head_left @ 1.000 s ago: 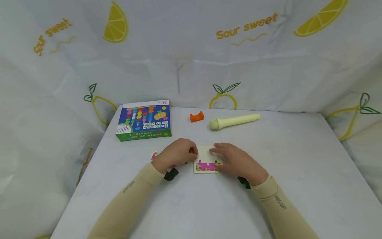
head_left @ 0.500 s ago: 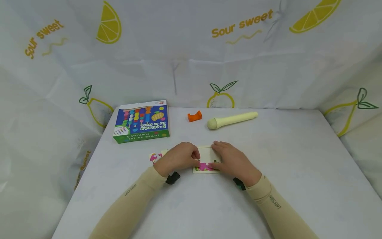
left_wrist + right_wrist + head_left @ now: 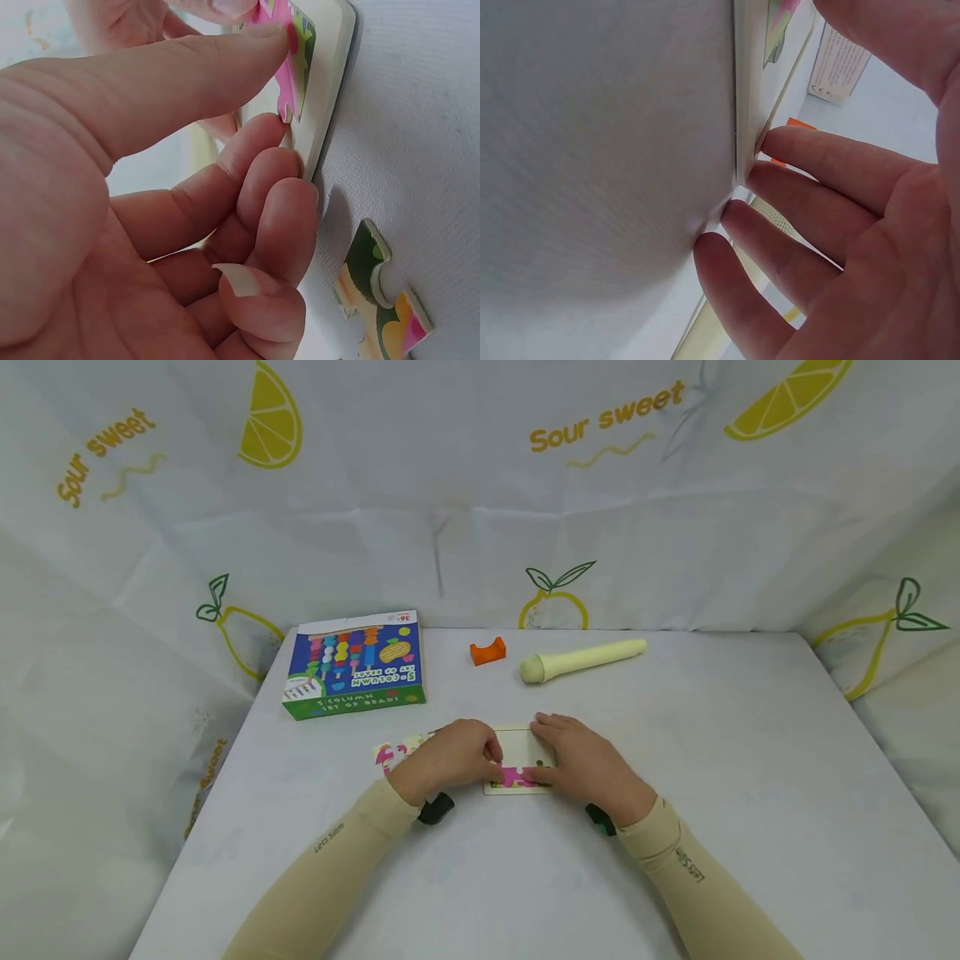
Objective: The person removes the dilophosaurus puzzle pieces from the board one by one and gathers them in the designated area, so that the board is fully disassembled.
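Note:
A pale puzzle tray [image 3: 516,740] lies on the table with a strip of pink-and-green puzzle pieces [image 3: 513,777] along its near side. My left hand [image 3: 459,752] is at its left end: the straight thumb [image 3: 225,64] presses on the pink pieces, while the loosely bent fingers rest by the tray's rim. From the right, my right hand [image 3: 588,766] reaches over the tray, its thumb on the strip. In the right wrist view its extended fingers [image 3: 817,150] touch the tray's edge and the table. Loose puzzle pieces [image 3: 392,753] lie left of the tray, partly behind my left wrist.
A bead-set box [image 3: 356,664] stands at the back left. Behind the tray lie an orange, curved-top block [image 3: 488,652] and a pale yellow microphone-shaped thing [image 3: 585,661]. A printed white curtain [image 3: 480,527] hangs along the table's back edge.
The left thumb has come down onto the left part of the pink strip, and the right thumb has moved left onto it. Over the last half second both hands stay nearly still.

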{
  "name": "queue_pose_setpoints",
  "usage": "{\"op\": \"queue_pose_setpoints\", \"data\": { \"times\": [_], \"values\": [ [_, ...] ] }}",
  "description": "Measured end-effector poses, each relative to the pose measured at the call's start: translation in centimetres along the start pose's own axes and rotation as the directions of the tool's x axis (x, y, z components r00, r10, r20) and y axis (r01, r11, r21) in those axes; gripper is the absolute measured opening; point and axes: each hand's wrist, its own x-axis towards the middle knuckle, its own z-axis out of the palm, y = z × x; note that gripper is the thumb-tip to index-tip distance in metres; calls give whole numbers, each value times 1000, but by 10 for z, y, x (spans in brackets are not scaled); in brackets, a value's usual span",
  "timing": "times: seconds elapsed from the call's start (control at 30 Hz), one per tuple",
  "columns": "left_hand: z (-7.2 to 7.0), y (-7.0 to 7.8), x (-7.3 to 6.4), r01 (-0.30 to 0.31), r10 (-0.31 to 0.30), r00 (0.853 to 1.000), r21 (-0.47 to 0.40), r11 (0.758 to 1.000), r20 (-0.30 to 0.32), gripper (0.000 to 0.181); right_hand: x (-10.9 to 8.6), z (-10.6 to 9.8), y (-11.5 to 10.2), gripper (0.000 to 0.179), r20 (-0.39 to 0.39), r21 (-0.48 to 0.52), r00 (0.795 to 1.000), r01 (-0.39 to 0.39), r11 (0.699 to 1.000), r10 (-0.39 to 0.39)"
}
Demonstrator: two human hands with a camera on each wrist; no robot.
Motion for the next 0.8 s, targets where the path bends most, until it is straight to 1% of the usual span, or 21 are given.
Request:
{"op": "queue_pose_setpoints", "data": {
  "times": [0.3, 0.43, 0.63, 0.8],
  "values": [
    [1, 1, 0, -24, 24, 1000, 38, 999, -3, 17, 1, -1, -1, 83, 8, -6, 1000, -6, 1000, 6],
    [1, 0, 0, -31, 31, 999, 39, 999, -8, 17, 1, -1, -1, 83, 10, -6, 1000, -11, 1000, 11],
    [0, 0, -2, -28, 28, 999, -1, 1000, -22, 15, 1, 0, -1, 82, 6, 2, 1000, -13, 1000, 13],
    [0, -1, -1, -29, 28, 999, -31, 999, -30, 15, 1, 0, -1, 81, -5, 10, 1000, -8, 1000, 8]
  ]
}}
